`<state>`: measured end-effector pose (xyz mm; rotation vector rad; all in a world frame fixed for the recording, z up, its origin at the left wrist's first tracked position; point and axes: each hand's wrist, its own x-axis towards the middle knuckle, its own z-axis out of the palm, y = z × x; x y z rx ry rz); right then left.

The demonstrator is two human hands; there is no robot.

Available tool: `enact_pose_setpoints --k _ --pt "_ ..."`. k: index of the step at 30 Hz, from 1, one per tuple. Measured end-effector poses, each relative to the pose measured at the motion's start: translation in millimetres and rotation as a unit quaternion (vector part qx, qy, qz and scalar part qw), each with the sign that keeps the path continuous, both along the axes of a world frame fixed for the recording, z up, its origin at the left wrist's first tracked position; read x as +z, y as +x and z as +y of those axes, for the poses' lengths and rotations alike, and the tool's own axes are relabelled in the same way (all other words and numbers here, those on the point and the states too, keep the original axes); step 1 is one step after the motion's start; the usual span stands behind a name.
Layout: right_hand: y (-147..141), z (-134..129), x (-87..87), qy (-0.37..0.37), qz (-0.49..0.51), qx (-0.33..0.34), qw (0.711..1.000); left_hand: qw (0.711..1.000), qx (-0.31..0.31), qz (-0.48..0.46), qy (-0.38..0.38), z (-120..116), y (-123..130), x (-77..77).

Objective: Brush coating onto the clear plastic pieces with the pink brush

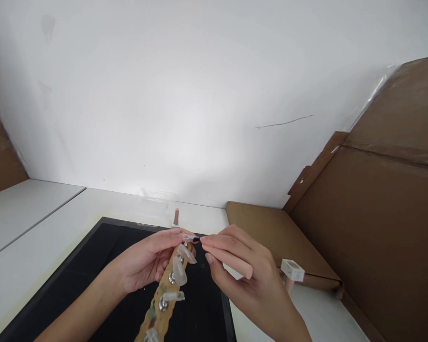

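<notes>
My left hand [146, 259] is closed around the far end of a wooden nail display stand [156, 316], which slants toward the bottom of the view. Several clear false nails [179, 271] sit on metal studs along it. Between the thumb and fingers of my right hand [251, 273] is a nail polish brush with a pinkish cap-handle [231, 261]. Its dark brush tip [196, 239] meets the end of the farthest false nail [188, 237], beside my left fingertips; whether they touch is hard to tell.
A black mat [123, 237] with a raised border lies beneath my hands on the white table [46, 270]. Behind it stand a pink-topped polish bottle [176, 217] and a transparent tray [153, 202]. At right are a small white block-like object [292, 270] and cardboard boxes [267, 225].
</notes>
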<state>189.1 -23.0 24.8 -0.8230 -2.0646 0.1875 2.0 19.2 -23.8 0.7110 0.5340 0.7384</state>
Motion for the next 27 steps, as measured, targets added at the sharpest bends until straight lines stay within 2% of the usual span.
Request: enact_pose_setpoints --k 13,22,27 --pt "8 2 2.5 0.015 -0.017 -0.047 0.999 1.0 -0.003 0.022 0.019 -1 0 3.8" --pt "12 -4 10.4 0.017 0.04 0.046 0.998 0.999 -0.004 0.044 0.033 -2 2 8.4" --pt "13 -2 10.9 0.03 0.053 0.05 0.997 0.998 -0.018 0.043 0.046 -3 0 8.6"
